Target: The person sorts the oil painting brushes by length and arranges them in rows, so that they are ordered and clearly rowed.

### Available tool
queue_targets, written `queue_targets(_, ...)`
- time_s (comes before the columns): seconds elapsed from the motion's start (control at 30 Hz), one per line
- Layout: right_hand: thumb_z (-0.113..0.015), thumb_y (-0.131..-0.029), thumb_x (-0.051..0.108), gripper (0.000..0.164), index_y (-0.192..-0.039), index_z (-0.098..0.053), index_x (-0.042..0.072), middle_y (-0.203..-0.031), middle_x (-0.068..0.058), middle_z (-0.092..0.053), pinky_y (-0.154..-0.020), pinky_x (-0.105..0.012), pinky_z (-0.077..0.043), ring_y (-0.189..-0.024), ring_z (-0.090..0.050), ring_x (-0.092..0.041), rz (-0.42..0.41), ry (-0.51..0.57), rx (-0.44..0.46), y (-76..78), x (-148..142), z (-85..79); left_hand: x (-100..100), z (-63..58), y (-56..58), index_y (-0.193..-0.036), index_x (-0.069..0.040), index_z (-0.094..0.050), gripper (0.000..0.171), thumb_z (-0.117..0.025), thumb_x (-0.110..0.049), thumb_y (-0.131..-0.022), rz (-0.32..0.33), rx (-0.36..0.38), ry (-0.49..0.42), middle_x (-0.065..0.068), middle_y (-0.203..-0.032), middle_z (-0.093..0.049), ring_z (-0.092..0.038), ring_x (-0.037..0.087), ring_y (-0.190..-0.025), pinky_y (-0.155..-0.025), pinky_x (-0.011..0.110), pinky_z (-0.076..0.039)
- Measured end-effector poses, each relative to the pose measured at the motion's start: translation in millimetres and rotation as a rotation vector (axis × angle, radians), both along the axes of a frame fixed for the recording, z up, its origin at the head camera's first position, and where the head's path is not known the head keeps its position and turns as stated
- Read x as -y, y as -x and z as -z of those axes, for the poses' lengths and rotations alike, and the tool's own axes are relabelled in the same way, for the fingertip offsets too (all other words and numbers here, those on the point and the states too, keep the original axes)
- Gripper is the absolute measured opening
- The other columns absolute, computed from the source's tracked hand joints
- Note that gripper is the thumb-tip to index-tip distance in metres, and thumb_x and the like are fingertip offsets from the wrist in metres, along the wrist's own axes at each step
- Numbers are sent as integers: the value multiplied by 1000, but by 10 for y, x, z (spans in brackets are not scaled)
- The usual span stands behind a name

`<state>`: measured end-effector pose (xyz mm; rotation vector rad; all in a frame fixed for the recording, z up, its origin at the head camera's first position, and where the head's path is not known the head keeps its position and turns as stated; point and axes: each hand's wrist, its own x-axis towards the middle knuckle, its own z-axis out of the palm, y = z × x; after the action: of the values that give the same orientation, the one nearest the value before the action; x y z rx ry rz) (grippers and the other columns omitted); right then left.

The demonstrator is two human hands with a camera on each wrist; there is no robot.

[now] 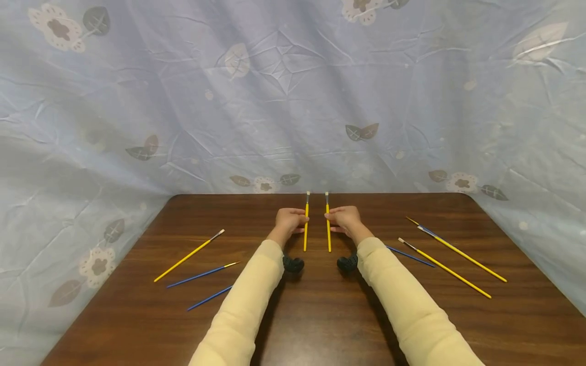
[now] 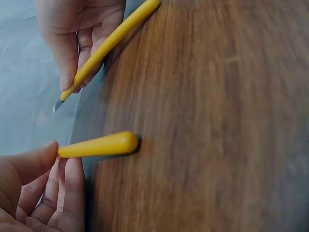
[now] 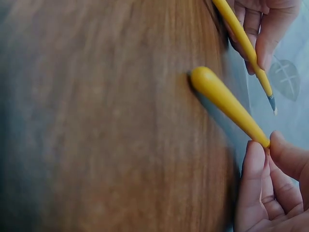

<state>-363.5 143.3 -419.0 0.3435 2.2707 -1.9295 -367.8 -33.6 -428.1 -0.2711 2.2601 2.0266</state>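
Near the table's far edge, my left hand point(image 1: 290, 221) pinches a yellow-handled paintbrush point(image 1: 306, 229) between thumb and fingers. Just to its right, my right hand point(image 1: 346, 220) pinches a second yellow-handled paintbrush point(image 1: 328, 231). Both brushes point away from me, bristles at the far end, side by side with a narrow gap between them. In the left wrist view the rounded handle end point(image 2: 123, 143) of the left brush sticks out toward the camera. The right wrist view shows the handle end point(image 3: 207, 82) of the right brush likewise.
On the left of the brown table point(image 1: 311, 325) lie a yellow paintbrush point(image 1: 189, 255), a blue one point(image 1: 201, 275) and a blue handle point(image 1: 209, 298) partly behind my sleeve. Several more lie on the right, including two yellow paintbrushes point(image 1: 450, 271) point(image 1: 467, 256). A patterned cloth point(image 1: 293, 101) hangs behind.
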Motion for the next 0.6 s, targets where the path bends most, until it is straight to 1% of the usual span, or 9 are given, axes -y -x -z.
queue_targets(0.13, -69, -92, 11, 31, -119, -65, -2, -114, -16, -62, -65, -27, -58, -98, -61, -25, 2, -33, -3, 30, 15, 9, -29, 5, 43, -106, 1, -72, 23, -74, 2, -84, -29, 23, 29, 11, -89, -70, -64, 15, -74, -54, 24, -56)
queue_targets(0.33, -71, -90, 10, 28, -114, -67, -3, -107, -16, -65, -63, -27, -58, -92, -63, -23, 32, -82, -6, 71, 49, 23, -67, 2, 57, -103, 0, -73, 21, -75, 2, -83, -67, 55, 48, 10, -86, -71, -64, 14, -69, -52, 24, -56)
queue_targets(0.47, -72, -90, 12, 28, -113, -69, -2, -108, -16, -66, -63, -26, -58, -96, -64, -25, 48, -99, 10, 81, 68, 28, -83, 2, 56, -102, 0, -74, 19, -76, 1, -82, -95, 54, 66, 10, -86, -72, -65, 14, -70, -52, 25, -56)
queue_targets(0.6, -72, -90, 13, 29, -115, -68, -1, -113, -17, -65, -64, -26, -58, -101, -64, -26, 58, -113, 21, 62, 81, 34, -94, 16, 44, -100, -2, -75, 18, -77, -2, -82, -106, 45, 96, 9, -88, -71, -66, 16, -74, -54, 25, -56)
